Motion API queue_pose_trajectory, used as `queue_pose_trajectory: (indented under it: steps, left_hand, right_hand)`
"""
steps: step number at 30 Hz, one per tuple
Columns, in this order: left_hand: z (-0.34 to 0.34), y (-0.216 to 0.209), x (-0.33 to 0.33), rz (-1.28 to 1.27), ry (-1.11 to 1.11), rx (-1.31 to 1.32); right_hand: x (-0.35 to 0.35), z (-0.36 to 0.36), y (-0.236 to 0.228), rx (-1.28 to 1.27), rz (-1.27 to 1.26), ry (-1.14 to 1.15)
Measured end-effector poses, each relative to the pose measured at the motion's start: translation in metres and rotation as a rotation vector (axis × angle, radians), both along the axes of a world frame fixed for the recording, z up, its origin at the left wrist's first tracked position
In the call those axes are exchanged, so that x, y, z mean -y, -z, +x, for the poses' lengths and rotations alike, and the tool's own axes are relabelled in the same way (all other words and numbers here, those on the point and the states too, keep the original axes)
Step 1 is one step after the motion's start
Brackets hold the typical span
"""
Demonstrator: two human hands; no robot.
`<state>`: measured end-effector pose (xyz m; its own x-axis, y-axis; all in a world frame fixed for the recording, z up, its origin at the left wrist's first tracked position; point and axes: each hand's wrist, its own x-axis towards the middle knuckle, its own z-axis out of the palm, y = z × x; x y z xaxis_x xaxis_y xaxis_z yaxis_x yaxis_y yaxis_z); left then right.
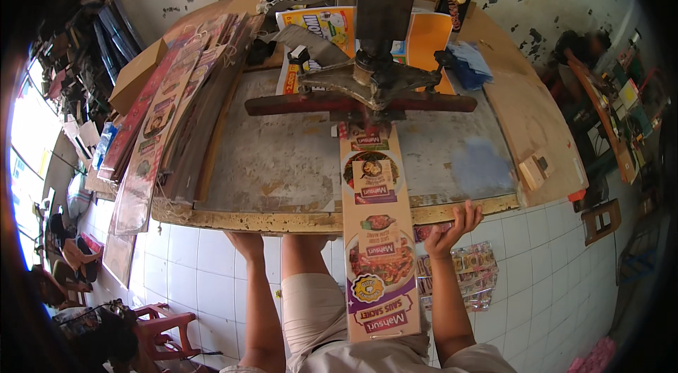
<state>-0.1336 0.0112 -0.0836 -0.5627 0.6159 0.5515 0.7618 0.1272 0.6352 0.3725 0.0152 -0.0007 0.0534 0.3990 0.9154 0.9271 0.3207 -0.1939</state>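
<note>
A long printed cardboard strip with food pictures lies across the worktable's front edge, its lower end over my lap. Its far end sits beneath the dark crossbar of a heavy metal press. My right hand is at the table's front edge, right of the strip. Its fingers are apart and bent upward, with nothing seen in them. My left hand reaches under the front edge, left of the strip, and the tabletop hides its fingers.
Long printed strips are stacked on the table's left side beside a cardboard box. A small wooden block and blue sheets lie at the right. Printed packs and a red stool are on the floor. Other people are at both sides.
</note>
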Motion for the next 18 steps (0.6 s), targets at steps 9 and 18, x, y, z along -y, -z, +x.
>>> queue_pose_trajectory:
  steps: [9, 18]
  left_hand:
    - [-0.059, 0.020, 0.004, 0.080, 0.283, 1.052]
    - [-0.039, -0.013, -0.009, 0.238, 0.482, 1.784]
  right_hand:
    - [-0.001, -0.005, -0.001, -0.021, -0.008, -0.014]
    - [0.003, 0.002, -0.002, -0.008, -0.017, -0.001]
